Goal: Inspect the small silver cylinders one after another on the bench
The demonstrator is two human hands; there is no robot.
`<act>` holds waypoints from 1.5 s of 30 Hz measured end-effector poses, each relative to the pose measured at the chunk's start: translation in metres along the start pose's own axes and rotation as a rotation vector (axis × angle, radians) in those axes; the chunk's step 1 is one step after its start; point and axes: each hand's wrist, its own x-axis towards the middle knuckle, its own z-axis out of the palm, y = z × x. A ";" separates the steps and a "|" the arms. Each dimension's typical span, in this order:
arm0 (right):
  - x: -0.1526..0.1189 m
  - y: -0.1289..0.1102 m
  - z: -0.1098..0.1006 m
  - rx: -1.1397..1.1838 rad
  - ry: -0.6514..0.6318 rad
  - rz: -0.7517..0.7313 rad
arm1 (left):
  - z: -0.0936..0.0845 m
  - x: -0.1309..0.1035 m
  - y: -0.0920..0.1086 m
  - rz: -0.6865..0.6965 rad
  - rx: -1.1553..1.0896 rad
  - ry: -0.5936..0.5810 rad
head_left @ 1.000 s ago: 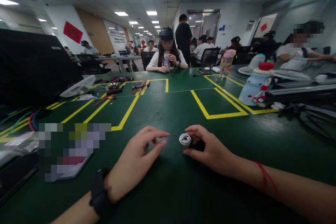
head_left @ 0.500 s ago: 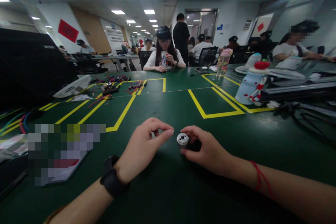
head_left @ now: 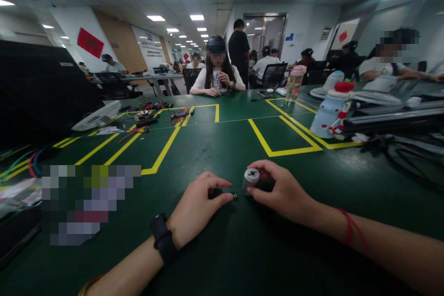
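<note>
My right hand (head_left: 280,189) is closed around a silver metal cylinder (head_left: 251,179), which looks like a small motor, upright with dark holes in its top face. Just left of it, a tiny metal ring-like part (head_left: 235,196) rests on the green table at my left thumb's tip; whether they touch I cannot tell. My left hand (head_left: 197,206), with a black watch (head_left: 162,238) on its wrist, has thumb and forefinger apart.
A pixelated flat object (head_left: 86,208) lies at left. Beyond are wires (head_left: 180,114) and a white fan (head_left: 97,116). A blue bottle (head_left: 326,115) and black cables (head_left: 398,162) are at right. Across the table (head_left: 208,148) sits a person (head_left: 217,69).
My left thumb and forefinger have parted from their pinch and come down; the tiny part is now on the table. My right hand has shifted the cylinder slightly right and away.
</note>
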 end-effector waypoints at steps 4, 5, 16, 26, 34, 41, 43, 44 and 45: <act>-0.004 0.032 -0.078 -0.208 0.257 0.248 | -0.040 -0.014 -0.022 -0.160 -0.009 0.069; -0.009 0.048 -0.105 -0.315 0.344 0.317 | -0.049 -0.019 -0.032 -0.206 -0.022 0.087; -0.064 0.132 -0.221 -1.067 0.672 0.496 | -0.062 -0.033 -0.085 -0.399 -0.123 0.314; 0.018 0.005 -0.013 -0.478 -0.292 -0.225 | -0.061 -0.034 -0.077 -0.381 0.000 0.329; 0.019 0.007 -0.051 -0.395 -0.055 -0.078 | -0.064 -0.035 -0.082 -0.390 -0.030 0.333; -0.027 0.064 -0.220 -1.064 0.454 0.386 | -0.064 -0.036 -0.086 -0.408 -0.134 0.313; -0.041 0.079 -0.246 -1.023 0.408 0.632 | -0.064 -0.036 -0.087 -0.410 -0.135 0.306; -0.047 0.084 -0.253 -0.978 0.389 0.730 | -0.064 -0.036 -0.087 -0.410 -0.139 0.306; -0.050 0.088 -0.258 -0.935 0.383 0.799 | -0.064 -0.036 -0.086 -0.414 -0.144 0.307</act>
